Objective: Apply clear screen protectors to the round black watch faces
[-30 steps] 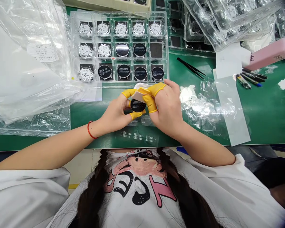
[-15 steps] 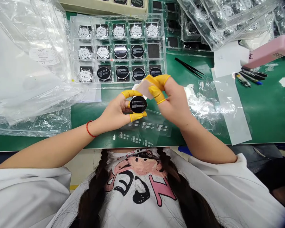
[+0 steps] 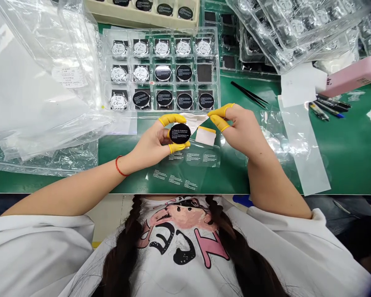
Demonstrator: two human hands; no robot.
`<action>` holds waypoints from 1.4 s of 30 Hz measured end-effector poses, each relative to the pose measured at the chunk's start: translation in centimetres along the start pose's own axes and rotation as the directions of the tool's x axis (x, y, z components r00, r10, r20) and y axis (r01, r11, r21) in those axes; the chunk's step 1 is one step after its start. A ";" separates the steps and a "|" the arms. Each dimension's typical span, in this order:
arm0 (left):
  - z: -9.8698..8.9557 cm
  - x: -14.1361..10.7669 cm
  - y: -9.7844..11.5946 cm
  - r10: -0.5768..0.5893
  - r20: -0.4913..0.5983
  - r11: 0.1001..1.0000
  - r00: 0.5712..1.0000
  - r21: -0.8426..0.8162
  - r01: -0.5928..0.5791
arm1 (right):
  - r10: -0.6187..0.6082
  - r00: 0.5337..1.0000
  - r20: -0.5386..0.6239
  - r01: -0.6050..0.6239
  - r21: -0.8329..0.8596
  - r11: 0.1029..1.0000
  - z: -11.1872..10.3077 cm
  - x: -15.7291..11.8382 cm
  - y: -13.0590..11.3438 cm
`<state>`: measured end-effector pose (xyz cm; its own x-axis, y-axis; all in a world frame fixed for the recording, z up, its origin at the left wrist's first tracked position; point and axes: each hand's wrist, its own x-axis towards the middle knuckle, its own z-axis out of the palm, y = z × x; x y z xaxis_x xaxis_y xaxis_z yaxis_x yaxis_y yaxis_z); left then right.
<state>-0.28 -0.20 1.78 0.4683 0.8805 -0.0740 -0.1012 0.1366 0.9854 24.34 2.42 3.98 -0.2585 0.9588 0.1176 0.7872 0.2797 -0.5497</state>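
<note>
My left hand [image 3: 160,142], in yellow finger cots, grips a round watch face [image 3: 179,133] by its edges, its black side with white text facing up. A white cloth [image 3: 194,121] stretches from behind the watch face to my right hand [image 3: 235,123], whose thumb and forefinger pinch its corner. On the bench below lies a small white card with a yellow edge [image 3: 205,136]. Clear sheets of printed film [image 3: 200,157] lie near the bench's front edge. Beyond my hands is a clear tray [image 3: 218,62] of watch faces, some black side up, others silver.
Black tweezers [image 3: 250,94] lie right of the tray. Further right are pens [image 3: 329,105], a pink bottle [image 3: 354,76], white paper strips [image 3: 306,152] and stacked clear trays [image 3: 299,24]. Plastic bags [image 3: 34,82] cover the left side. A beige box [image 3: 102,12] stands behind.
The yellow-edged card has left my right hand and lies on the bench. My right hand has moved right and now pinches the cloth. The view has shifted slightly.
</note>
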 end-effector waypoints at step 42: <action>-0.4 -1.0 0.5 -0.024 -0.037 0.993 0.999 0.113 0.028 | 0.112 0.994 0.005 -0.096 -0.468 0.878 -0.8 23.8 0.9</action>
<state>-1.15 -0.78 2.25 0.4373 0.8934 -0.1031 0.0118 0.1090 0.9940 19.37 25.50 6.98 -0.1718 0.9838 0.0509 0.9785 0.1764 -0.1070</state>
